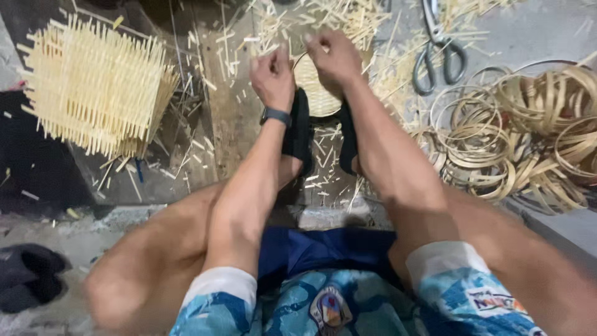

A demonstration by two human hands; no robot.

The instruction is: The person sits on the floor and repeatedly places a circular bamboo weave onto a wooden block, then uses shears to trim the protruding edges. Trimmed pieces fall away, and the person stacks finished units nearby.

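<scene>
Both hands grip the rim of a small round woven bamboo basket [318, 93] on the floor between the feet: left hand [272, 78] closed on its left edge, right hand [334, 57] on top. Scissors [438, 53] lie near.

Your hands [305, 65] sit close together on the small round basket [318, 93], with your feet [298, 134] tight below it. To your left, the big woven mat [93, 87] blocks the way. To your right lie the scissors [438, 53] and a heap of bamboo rings [528, 137]. Loose sticks [336, 18] litter the floor ahead.
</scene>
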